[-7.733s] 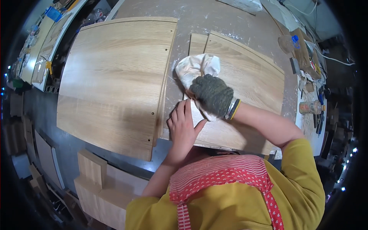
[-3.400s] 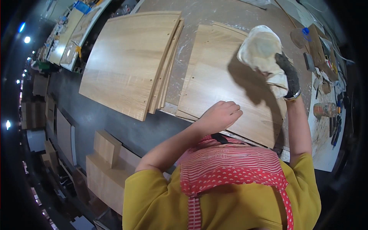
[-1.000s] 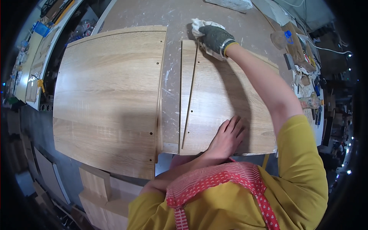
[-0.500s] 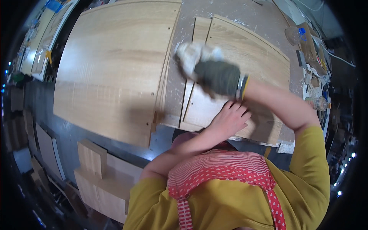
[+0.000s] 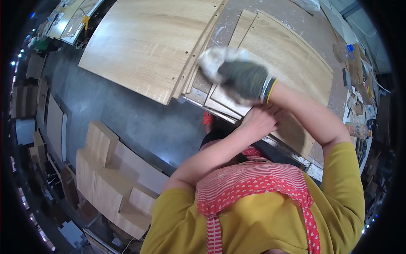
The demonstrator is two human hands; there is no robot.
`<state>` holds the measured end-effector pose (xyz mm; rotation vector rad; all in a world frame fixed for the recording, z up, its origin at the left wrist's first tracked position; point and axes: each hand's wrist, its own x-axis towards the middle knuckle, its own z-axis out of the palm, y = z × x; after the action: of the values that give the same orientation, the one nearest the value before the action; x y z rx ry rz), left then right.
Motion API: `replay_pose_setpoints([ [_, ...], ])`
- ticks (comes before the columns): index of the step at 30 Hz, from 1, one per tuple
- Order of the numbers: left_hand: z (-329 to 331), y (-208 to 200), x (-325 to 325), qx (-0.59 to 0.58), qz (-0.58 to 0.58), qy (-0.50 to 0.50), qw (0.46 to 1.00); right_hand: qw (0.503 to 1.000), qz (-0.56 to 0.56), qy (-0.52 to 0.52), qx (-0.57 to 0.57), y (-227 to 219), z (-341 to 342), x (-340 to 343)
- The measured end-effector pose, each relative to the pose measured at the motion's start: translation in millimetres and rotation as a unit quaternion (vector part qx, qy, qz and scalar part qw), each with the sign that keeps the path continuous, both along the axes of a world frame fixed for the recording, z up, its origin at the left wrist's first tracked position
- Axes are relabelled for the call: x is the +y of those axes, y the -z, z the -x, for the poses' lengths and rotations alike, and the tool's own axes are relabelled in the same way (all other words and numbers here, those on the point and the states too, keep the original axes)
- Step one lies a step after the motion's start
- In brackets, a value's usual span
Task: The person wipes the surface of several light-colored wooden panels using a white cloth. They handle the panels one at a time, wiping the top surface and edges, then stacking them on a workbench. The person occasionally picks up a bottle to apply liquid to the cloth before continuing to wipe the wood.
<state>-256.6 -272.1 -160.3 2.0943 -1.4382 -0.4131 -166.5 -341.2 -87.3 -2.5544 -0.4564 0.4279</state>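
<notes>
My right hand [image 5: 245,80], in a dark green glove with a striped cuff, is closed around a crumpled white rag [image 5: 222,61]. Both are smeared by motion above the left edge of a wood-grain panel [image 5: 292,63] on the table. My bare left hand [image 5: 259,122] is at the panel's near edge, just below my right wrist. Its fingers look loosely bent and apart, partly hidden by the right wrist. Another board shows beneath this panel along its left side.
A stack of large wood-grain panels [image 5: 148,38] juts over the table's left edge. Light wooden blocks [image 5: 101,169] stand at lower left above the grey floor [image 5: 139,122]. A clear bottle [image 5: 357,130] and a cardboard box [image 5: 359,72] sit at the right. A red shoe [image 5: 207,118] shows below the table edge.
The view has shifted, so the table's contents sit farther right and more floor shows. My right hand still grips the rag near the panel's left edge. My left hand's fingers have bent under the right wrist.
</notes>
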Motion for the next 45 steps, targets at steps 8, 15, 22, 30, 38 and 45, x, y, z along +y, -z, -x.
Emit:
replay_pose_setpoints([
  [8,5,27,-11,0.073,0.122,-0.056,0.988,0.993,0.014,-0.073,-0.095,8,22,27],
  [15,10,33,-7,0.040,0.131,-0.075,0.988,0.992,0.110,-0.049,-0.042,4,13,28],
  [22,8,-5,-4,-0.126,0.024,-0.024,0.991,0.967,-0.043,0.219,-0.119,17,-10,-100],
  [30,-148,-50,-9,-0.084,0.139,-0.123,0.979,0.933,-0.007,0.349,-0.086,-52,187,-169],
  [38,-178,26,-41,-0.248,-0.039,-0.116,0.961,0.984,0.015,0.154,-0.092,22,190,-35],
  [45,-181,13,-24,-0.208,-0.012,-0.090,0.974,0.956,0.021,0.201,-0.214,28,150,-1],
])
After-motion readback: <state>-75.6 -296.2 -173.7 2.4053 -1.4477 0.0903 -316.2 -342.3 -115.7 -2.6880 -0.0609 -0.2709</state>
